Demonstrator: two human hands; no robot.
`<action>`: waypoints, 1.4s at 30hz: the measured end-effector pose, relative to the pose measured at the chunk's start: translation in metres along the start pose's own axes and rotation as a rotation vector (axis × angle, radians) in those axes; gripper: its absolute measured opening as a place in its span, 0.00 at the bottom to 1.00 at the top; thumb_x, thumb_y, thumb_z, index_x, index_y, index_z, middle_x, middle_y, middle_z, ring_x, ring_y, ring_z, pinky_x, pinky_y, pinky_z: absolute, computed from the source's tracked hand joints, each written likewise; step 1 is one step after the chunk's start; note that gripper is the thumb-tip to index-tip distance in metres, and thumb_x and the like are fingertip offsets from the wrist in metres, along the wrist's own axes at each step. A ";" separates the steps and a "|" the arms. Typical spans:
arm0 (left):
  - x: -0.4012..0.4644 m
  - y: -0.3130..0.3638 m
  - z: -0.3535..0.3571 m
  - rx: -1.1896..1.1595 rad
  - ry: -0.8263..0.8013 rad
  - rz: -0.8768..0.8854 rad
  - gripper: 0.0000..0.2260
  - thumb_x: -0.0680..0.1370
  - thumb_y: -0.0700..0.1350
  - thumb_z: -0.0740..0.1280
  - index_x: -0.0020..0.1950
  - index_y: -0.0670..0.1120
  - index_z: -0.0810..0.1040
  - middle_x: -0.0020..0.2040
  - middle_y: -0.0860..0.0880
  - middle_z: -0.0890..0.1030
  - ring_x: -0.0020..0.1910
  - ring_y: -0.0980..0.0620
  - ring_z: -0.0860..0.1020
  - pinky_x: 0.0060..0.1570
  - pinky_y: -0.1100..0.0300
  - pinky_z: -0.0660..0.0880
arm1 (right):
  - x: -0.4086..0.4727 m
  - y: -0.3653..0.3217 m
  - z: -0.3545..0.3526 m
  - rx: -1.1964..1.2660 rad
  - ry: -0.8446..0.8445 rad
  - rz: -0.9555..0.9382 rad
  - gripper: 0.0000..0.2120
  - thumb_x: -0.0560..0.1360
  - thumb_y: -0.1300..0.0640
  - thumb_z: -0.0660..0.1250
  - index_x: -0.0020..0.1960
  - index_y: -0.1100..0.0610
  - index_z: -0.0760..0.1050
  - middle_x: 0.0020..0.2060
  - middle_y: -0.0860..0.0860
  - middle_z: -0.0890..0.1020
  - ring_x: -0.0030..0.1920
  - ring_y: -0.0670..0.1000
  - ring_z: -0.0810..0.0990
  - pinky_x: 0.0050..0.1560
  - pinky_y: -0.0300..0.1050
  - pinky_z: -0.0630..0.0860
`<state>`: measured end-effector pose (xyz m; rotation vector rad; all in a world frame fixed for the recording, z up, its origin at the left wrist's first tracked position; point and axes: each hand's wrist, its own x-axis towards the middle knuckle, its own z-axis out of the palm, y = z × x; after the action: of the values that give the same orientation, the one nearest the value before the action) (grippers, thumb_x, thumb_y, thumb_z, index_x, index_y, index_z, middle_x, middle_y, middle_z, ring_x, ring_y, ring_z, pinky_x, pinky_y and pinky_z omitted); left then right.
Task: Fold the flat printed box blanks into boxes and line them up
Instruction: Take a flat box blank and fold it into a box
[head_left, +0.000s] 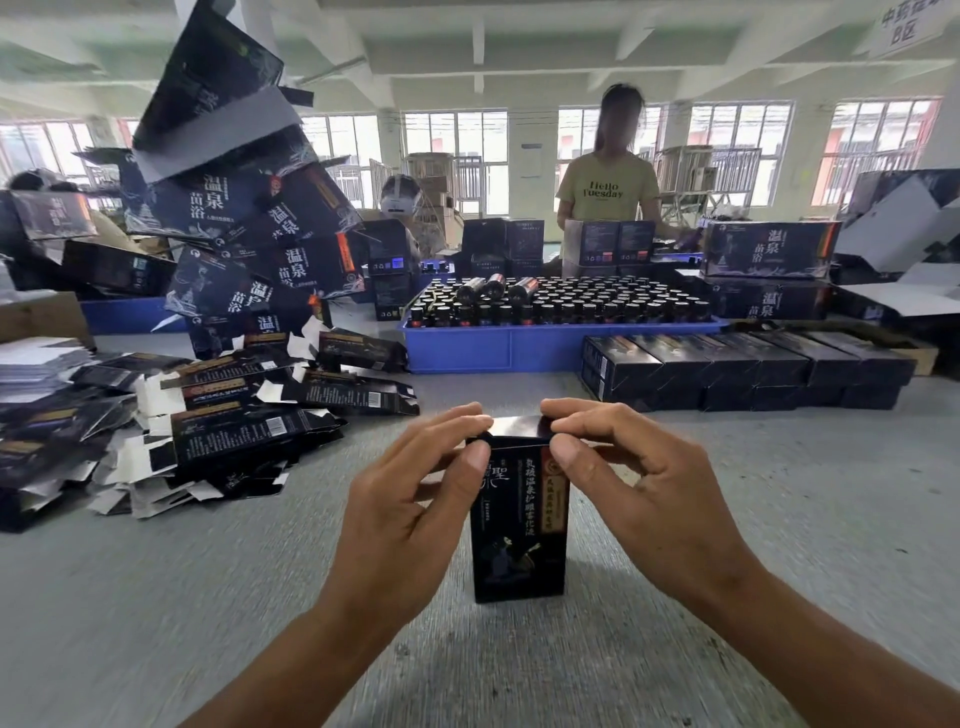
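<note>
Both hands, left hand (415, 483) and right hand (628, 467), pinch the top flap of the upright dark printed cardboard box (519, 540) standing on the grey worktop (779, 519) beneath the fingers (457, 415). Uneven pressing could crease the flap or tip the box

Box top flap (517, 425) behind fingertips (470, 415)

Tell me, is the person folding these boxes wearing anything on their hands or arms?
No. Both the left hand and the right hand are bare: no gloves, rings, watch or wristband show. Both forearms are uncovered too, with no sleeve in view down to the frame's edge. The fingernails are short and unpainted.
</note>
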<state>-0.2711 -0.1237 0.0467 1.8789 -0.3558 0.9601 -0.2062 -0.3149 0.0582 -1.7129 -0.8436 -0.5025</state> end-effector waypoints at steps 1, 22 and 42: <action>0.001 -0.002 -0.001 0.050 0.000 0.040 0.11 0.81 0.46 0.65 0.61 0.53 0.81 0.61 0.56 0.81 0.61 0.59 0.79 0.51 0.70 0.76 | 0.000 0.001 0.000 -0.035 0.008 -0.027 0.13 0.76 0.46 0.67 0.53 0.52 0.83 0.57 0.39 0.84 0.59 0.40 0.81 0.54 0.37 0.79; 0.011 -0.040 -0.010 0.025 -0.056 -0.284 0.21 0.72 0.62 0.65 0.63 0.76 0.65 0.51 0.53 0.85 0.42 0.56 0.85 0.38 0.58 0.82 | -0.030 0.010 0.037 -0.555 -0.375 0.081 0.42 0.65 0.20 0.58 0.73 0.34 0.49 0.78 0.37 0.45 0.66 0.44 0.68 0.67 0.48 0.70; 0.002 -0.085 0.008 0.753 -0.428 -0.237 0.25 0.79 0.68 0.50 0.76 0.67 0.58 0.66 0.67 0.71 0.68 0.63 0.64 0.61 0.64 0.68 | 0.086 0.143 0.026 -1.074 -0.291 0.111 0.16 0.84 0.47 0.54 0.58 0.50 0.79 0.57 0.46 0.83 0.56 0.48 0.80 0.64 0.48 0.68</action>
<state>-0.2148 -0.0874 -0.0070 2.7510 0.0026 0.5501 -0.0447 -0.2861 0.0182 -2.8522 -0.7026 -0.7045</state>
